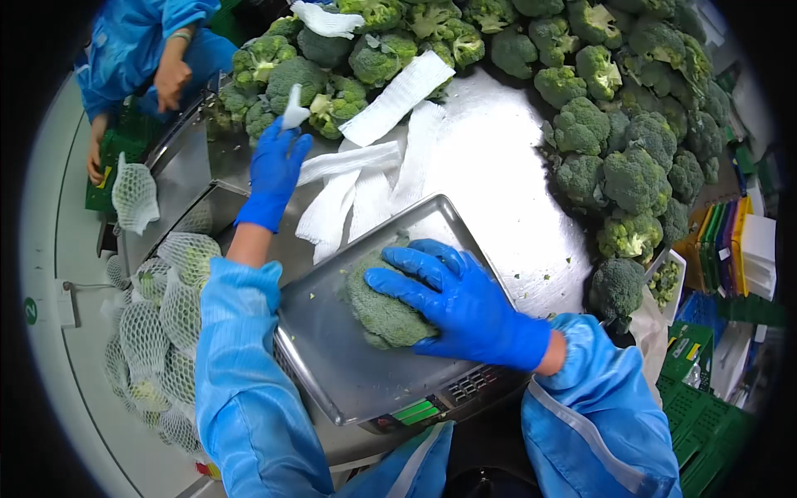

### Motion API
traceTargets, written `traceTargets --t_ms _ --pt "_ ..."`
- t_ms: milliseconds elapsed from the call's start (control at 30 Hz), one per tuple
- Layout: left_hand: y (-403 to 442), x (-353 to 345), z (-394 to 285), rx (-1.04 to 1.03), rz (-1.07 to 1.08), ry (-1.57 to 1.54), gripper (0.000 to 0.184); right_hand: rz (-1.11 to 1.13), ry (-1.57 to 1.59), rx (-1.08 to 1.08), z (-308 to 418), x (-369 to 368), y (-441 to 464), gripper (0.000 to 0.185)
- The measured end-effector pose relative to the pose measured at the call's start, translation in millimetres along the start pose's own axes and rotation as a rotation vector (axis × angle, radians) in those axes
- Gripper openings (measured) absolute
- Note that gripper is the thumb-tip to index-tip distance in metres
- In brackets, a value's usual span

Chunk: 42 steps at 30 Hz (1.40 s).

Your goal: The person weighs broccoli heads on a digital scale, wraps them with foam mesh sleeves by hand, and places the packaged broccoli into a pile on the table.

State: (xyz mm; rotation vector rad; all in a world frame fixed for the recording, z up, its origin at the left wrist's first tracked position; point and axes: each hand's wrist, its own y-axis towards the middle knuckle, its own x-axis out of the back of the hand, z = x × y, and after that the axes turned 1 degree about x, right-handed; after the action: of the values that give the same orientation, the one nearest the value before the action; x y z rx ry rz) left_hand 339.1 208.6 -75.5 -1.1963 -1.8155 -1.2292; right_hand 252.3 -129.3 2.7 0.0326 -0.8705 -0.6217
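Observation:
My right hand [448, 299], in a blue glove, is wrapped over a green broccoli head [378, 307]. The broccoli rests on the metal pan [332, 373] of a weighing scale. My left hand [276, 173], also blue-gloved, reaches forward, with a small white piece of foam sleeve [295, 109] at its fingertips, partly hidden by the fingers. Just right of that hand, flat white foam net sleeves [398, 100] lie overlapping on the metal table. The scale's keypad [471, 387] and green display [415, 412] show at the pan's near edge.
Loose broccoli [635, 178] is heaped at the far side and right of the metal table [515, 166]. Net-wrapped heads [158, 324] are piled at left. Another person's hand [172, 81] shows at upper left. Green crates [693, 415] stand at right.

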Motion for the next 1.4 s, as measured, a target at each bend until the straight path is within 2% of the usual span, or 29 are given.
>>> traceTargets --t_ms 33,100,167,233,300,367,400,433,500,533,567,633,700,767,800,833,900,967,1000,1067,1100,1133,1167,1200,1267,1300,1333,1367,1400 --pt "-6.3 27.1 -9.7 0.031 -0.066 -0.141 0.030 0.007 0.000 -0.010 4.2 -9.7 -2.2 0.082" --pt "-28.7 81.9 -47.6 -0.132 -0.280 -0.153 0.019 0.066 0.013 -0.005 15.6 1.8 0.5 0.085" --pt "-62.6 126.0 -92.8 0.018 -0.272 -0.214 0.012 0.118 0.011 -0.014 18.3 14.1 -0.8 0.088" --pt "-104.1 156.2 -135.7 0.193 -0.190 -0.553 0.014 0.116 -0.015 -0.056 16.8 26.4 -11.2 0.092" --pt "-146.5 177.8 -173.3 0.245 0.000 -0.729 0.022 0.035 -0.017 -0.083 25.1 40.3 -18.9 0.095" --pt "-184.1 174.0 -198.2 0.266 0.250 -0.974 0.026 -0.288 0.170 -0.012 40.5 52.3 -22.2 0.091" --pt "-195.4 167.9 -214.4 0.304 0.307 -0.986 0.026 -0.290 0.282 0.037 51.5 54.1 -21.5 0.087" --pt "-205.2 161.7 -229.9 0.343 0.366 -0.996 0.026 -0.266 0.418 -0.050 73.2 53.8 -23.9 0.076" --pt "-221.6 148.7 -245.0 0.469 0.405 -1.088 0.026 0.036 0.362 -0.256 82.7 48.9 -39.1 0.056" --pt "-230.3 140.6 -246.5 0.485 0.398 -1.198 0.025 -0.141 0.358 -0.190 76.5 36.5 -49.9 0.038" --pt "-234.3 132.5 -253.1 0.483 0.393 -1.202 0.025 -0.138 0.352 -0.187 74.1 31.0 -58.8 0.038" --pt "-241.1 115.0 -267.8 0.593 0.190 -1.589 0.024 -0.482 0.937 -0.348 72.9 27.2 -73.6 0.035" --pt "-252.9 93.2 -269.4 0.615 0.152 -1.554 0.022 -0.537 0.959 -0.435 74.2 25.7 -88.6 0.030" --pt "-257.3 77.2 -277.4 0.632 0.130 -1.621 0.022 -0.568 0.827 -0.560 65.2 8.6 -113.4 0.034" --pt "-258.8 70.9 -279.3 0.494 0.199 -1.703 0.022 -0.690 0.875 -0.631 61.2 6.1 -122.6 0.037" --pt "-259.6 67.8 -283.2 0.510 0.187 -1.706 0.022 -0.736 0.844 -0.644 55.3 12.7 -130.6 0.032" --pt "-246.4 71.6 -302.9 0.539 0.280 -1.738 0.043 -0.801 1.178 -0.662 59.1 36.2 -131.0 0.037" --pt "-248.4 46.8 -314.1 0.533 0.347 -1.836 0.061 -0.509 0.905 -0.924 39.8 26.4 -147.2 0.032" --pt "-256.8 22.9 -319.2 0.444 0.282 -1.806 0.062 -0.340 0.772 -1.019 30.1 21.4 -155.3 0.030" --pt "-263.1 23.3 -332.8 0.626 0.347 -1.702 0.061 -0.283 0.716 -0.765 21.0 -11.7 -175.3 0.026" --pt "-270.5 20.9 -335.7 0.735 0.407 -1.700 0.061 -0.313 0.420 -0.669 27.4 -24.7 -178.6 0.023" --pt "-272.8 13.9 -335.3 0.660 0.275 -1.758 0.057 -0.349 0.281 -0.529 25.5 -22.9 -178.8 0.025" --pt "-274.3 14.1 -332.8 0.673 0.269 -1.760 0.057 -0.386 0.144 -0.384 25.5 -19.0 -174.4 0.027" --pt "-275.8 16.5 -328.3 0.684 0.258 -1.777 0.053 -0.449 0.429 -0.541 29.6 -11.0 -171.3 0.027" --pt "-274.5 28.9 -325.9 0.661 0.220 -1.825 0.038 -0.640 0.856 -0.650 35.8 -1.5 -159.3 0.028" --pt "-277.9 26.5 -324.3 0.667 0.221 -1.823 0.038 -0.765 1.058 -0.690 38.8 3.3 -153.1 0.028" --pt "-282.0 21.8 -322.6 0.586 0.174 -1.794 0.034 -0.562 1.587 -0.569 22.1 3.7 -160.2 0.030" --pt "-283.5 18.9 -320.8 0.503 0.128 -1.765 0.031 -0.573 1.545 -0.603 16.8 2.9 -165.1 0.031" --pt "-278.9 28.1 -314.5 0.644 0.251 -1.780 0.023 -0.578 1.428 -0.666 14.4 -3.0 -172.2 0.033"
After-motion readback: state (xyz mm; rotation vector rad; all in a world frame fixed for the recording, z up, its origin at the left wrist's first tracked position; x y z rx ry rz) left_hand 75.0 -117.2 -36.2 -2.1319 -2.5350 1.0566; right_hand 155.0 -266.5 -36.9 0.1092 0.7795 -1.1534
